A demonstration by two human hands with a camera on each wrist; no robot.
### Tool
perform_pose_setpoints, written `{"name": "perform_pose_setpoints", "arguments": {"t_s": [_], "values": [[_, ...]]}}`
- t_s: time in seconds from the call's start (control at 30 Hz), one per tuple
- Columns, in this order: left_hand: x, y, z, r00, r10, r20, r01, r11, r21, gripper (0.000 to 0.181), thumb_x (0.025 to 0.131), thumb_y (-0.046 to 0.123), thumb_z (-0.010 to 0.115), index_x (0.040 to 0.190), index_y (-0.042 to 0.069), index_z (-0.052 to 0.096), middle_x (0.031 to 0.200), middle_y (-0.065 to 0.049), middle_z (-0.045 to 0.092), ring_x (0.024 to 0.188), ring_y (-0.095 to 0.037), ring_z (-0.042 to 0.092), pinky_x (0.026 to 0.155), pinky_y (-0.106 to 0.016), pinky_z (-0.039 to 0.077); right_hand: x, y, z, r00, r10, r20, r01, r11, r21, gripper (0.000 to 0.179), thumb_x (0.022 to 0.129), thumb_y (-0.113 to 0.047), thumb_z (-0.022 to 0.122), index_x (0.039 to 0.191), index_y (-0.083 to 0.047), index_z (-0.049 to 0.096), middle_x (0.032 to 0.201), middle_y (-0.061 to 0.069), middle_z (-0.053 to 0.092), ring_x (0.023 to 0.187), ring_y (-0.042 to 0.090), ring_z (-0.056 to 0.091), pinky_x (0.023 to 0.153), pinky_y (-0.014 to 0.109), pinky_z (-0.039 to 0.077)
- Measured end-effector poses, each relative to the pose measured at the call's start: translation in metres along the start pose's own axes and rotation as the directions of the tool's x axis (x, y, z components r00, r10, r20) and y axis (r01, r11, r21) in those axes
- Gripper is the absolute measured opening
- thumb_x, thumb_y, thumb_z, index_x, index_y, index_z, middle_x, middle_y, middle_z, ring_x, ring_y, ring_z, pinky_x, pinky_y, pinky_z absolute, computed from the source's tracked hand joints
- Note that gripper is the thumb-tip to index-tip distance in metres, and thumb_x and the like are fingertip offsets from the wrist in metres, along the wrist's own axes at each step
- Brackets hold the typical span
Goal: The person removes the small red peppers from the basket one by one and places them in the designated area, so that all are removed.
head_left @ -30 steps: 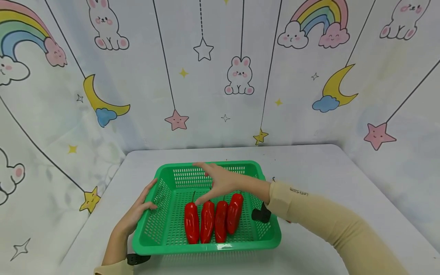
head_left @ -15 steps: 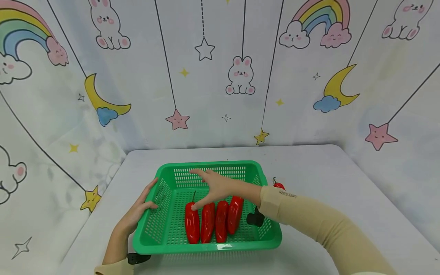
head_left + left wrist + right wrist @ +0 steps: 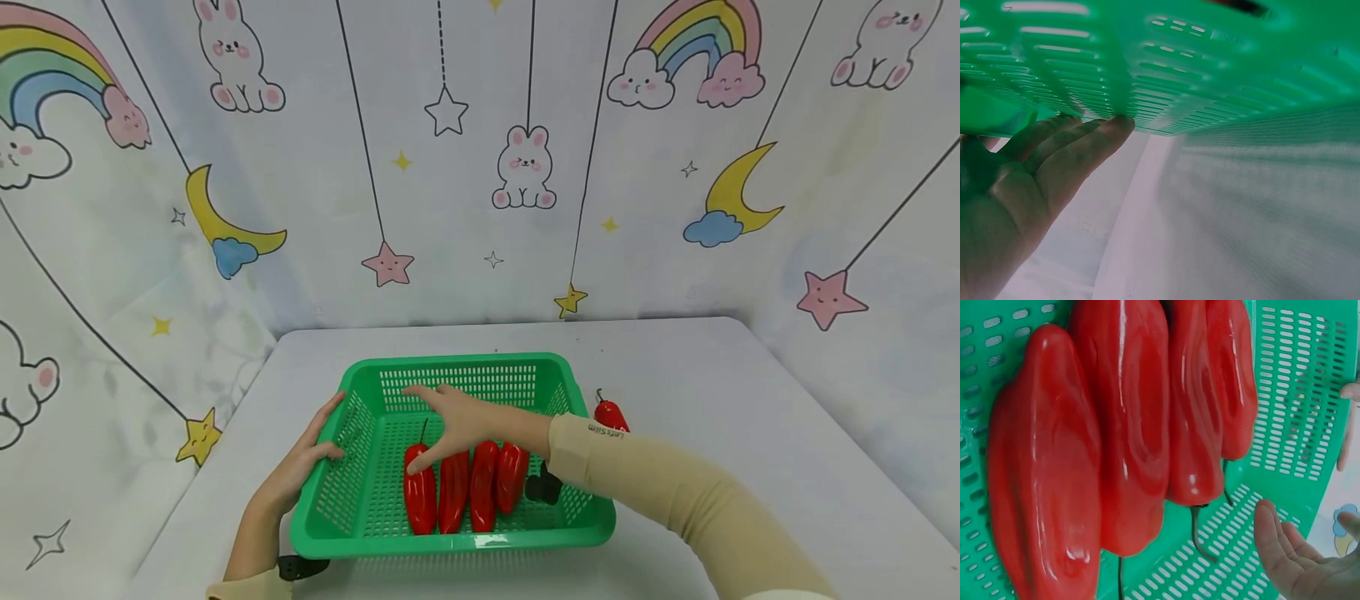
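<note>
Several red peppers lie side by side in a green perforated basket [image 3: 450, 543]; the leftmost pepper [image 3: 420, 504] has a thin dark stem. Over them hovers my right hand [image 3: 461, 421], thumb and fingers spread wide, holding nothing. Its thumb tip is in front of the leftmost pepper; I cannot tell whether they touch. In the right wrist view the peppers [image 3: 1138, 431] fill the left side, fingers apart from them. My left hand [image 3: 294, 467] grips the basket's left side, thumb over the rim. In the left wrist view its fingers [image 3: 1079, 159] lie against the outer wall.
Another red pepper [image 3: 611, 415] lies on the white table [image 3: 675, 358] right of the basket, partly covered by my right sleeve [image 3: 637, 462]. A patterned cloth backdrop [image 3: 465, 208] rises behind the table. Black wrist cameras sit at both wrists.
My right hand has moved left and nearer to me over the peppers, still spread. The pepper on the table has come out from behind the sleeve. Left hand and basket stay put.
</note>
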State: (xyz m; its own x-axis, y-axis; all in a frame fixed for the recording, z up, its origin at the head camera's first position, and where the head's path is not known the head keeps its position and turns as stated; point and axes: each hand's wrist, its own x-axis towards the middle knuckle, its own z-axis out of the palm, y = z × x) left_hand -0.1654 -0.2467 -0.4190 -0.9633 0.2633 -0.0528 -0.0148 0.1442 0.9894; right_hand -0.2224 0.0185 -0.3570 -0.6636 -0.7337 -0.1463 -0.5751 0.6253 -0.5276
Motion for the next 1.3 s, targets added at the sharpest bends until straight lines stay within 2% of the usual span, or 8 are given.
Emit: {"name": "perform_pose_setpoints", "arguments": {"t_s": [0.37, 0.67, 0.9, 1.1, 1.3], "values": [[0.0, 0.001, 0.0, 0.999, 0.018, 0.029, -0.017, 1.0, -0.026, 0.082, 0.08, 0.001, 0.044, 0.148, 0.027, 0.006, 0.15, -0.017, -0.005, 0.125, -0.048, 0.021, 0.076, -0.043, 0.044, 0.004, 0.0, 0.012, 0.999, 0.041, 0.033, -0.038, 0.997, -0.066, 0.097, 0.067, -0.055, 0.071, 0.145, -0.027, 0.021, 0.142, 0.016, 0.027, 0.127, 0.028, 0.031, 0.09, 0.044, 0.04], [-0.001, 0.0, 0.0, 1.0, 0.01, 0.019, -0.009, 1.0, -0.024, 0.082, 0.081, 0.002, 0.045, 0.148, 0.028, 0.007, 0.15, -0.016, -0.004, 0.124, -0.048, 0.022, 0.075, -0.043, 0.044, 0.008, 0.002, 0.023, 0.998, 0.039, 0.052, -0.036, 0.998, -0.058, 0.096, 0.066, -0.057, 0.07, 0.144, -0.029, 0.022, 0.14, 0.015, 0.028, 0.122, 0.025, 0.036, 0.087, 0.04, 0.043], [-0.001, 0.0, 0.0, 1.0, 0.011, 0.011, -0.011, 1.0, -0.007, 0.081, 0.081, 0.002, 0.045, 0.148, 0.028, 0.008, 0.15, -0.016, -0.005, 0.125, -0.047, 0.021, 0.075, -0.043, 0.044, 0.008, -0.002, 0.029, 0.995, 0.053, 0.088, -0.046, 0.996, -0.08, 0.094, 0.067, -0.056, 0.07, 0.143, -0.028, 0.023, 0.142, 0.017, 0.027, 0.126, 0.027, 0.032, 0.088, 0.042, 0.042], [0.0, 0.001, 0.001, 1.0, 0.006, 0.006, -0.006, 1.0, -0.008, 0.081, 0.081, 0.002, 0.045, 0.148, 0.028, 0.008, 0.15, -0.016, -0.003, 0.121, -0.048, 0.028, 0.074, -0.043, 0.045, 0.012, -0.002, 0.039, 0.991, 0.087, 0.105, -0.071, 0.986, -0.148, 0.096, 0.065, -0.061, 0.068, 0.143, -0.029, 0.024, 0.14, 0.017, 0.031, 0.122, 0.026, 0.039, 0.087, 0.039, 0.043], [0.0, 0.001, 0.001, 1.0, 0.004, -0.004, -0.004, 1.0, 0.0, 0.081, 0.08, 0.002, 0.045, 0.148, 0.027, 0.008, 0.15, -0.016, -0.004, 0.124, -0.048, 0.024, 0.075, -0.042, 0.045, 0.014, -0.006, 0.046, 0.99, 0.104, 0.098, -0.079, 0.97, -0.229, 0.098, 0.063, -0.068, 0.064, 0.144, -0.028, 0.026, 0.138, 0.017, 0.035, 0.118, 0.028, 0.043, 0.085, 0.038, 0.045]]}}
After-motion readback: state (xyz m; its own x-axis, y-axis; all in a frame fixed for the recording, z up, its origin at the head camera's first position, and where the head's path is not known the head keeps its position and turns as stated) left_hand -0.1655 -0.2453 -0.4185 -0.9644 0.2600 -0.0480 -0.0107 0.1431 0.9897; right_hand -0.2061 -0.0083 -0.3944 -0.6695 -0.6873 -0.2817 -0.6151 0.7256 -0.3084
